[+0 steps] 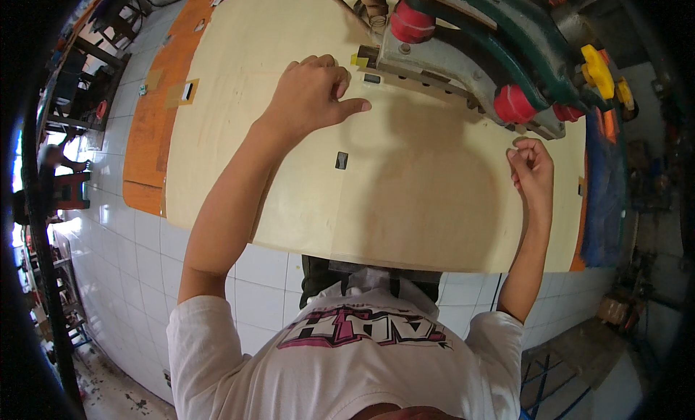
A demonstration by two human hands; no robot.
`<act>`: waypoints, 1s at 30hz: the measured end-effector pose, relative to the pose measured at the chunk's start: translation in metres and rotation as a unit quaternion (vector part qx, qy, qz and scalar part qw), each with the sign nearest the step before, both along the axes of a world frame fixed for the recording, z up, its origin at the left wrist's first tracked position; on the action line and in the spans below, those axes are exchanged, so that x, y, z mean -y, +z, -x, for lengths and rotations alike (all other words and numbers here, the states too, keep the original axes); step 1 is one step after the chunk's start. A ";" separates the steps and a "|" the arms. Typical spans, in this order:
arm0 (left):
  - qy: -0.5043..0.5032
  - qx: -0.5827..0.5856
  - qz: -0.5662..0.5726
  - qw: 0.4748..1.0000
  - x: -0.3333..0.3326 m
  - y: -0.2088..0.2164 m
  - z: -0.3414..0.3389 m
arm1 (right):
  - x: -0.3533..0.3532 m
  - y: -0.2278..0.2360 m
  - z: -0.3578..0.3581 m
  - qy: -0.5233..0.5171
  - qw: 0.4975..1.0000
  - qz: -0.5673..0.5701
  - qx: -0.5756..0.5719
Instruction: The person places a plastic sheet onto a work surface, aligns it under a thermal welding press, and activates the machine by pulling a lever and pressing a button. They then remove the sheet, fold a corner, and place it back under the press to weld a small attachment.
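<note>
A pale yellow board (434, 224) spreads across the work table in front of me. My left hand (311, 94) rests over its far left part, fingers bent downward and thumb stretched out to the right, apart from them. No object shows in it. Just beyond the thumb is a small dark rectangular piece (371, 79); a similar dark rectangle (341, 160) lies nearer me. My right hand (532, 166) is at the board's right side, below the machine's end, with curled fingers and the thumb against them. Whether anything is pinched there is hidden.
A machine with a green curved arm (499, 36), red round knobs (515, 103) and yellow knobs (598, 71) overhangs the far right. Orange table surface (148, 152) shows at the left. Blue material (607, 195) hangs at the right edge. White tiled floor (123, 246) surrounds the table.
</note>
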State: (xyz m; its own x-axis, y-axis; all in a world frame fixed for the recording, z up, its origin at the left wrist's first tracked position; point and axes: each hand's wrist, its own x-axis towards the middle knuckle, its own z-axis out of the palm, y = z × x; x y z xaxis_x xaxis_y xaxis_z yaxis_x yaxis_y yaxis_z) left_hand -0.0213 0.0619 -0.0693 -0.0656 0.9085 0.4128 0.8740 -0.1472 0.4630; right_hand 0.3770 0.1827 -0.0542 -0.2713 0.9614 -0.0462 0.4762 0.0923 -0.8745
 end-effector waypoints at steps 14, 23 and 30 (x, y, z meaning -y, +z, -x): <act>0.024 0.006 0.080 0.996 0.001 0.007 -0.002 | -0.001 -0.001 0.000 -0.014 1.000 0.012 0.004; 0.026 -0.003 0.088 0.996 0.001 0.008 -0.002 | -0.001 -0.001 0.000 -0.020 1.000 0.018 0.006; 0.025 -0.001 0.073 0.997 -0.001 0.004 -0.001 | -0.001 -0.001 0.001 -0.017 1.000 0.015 0.002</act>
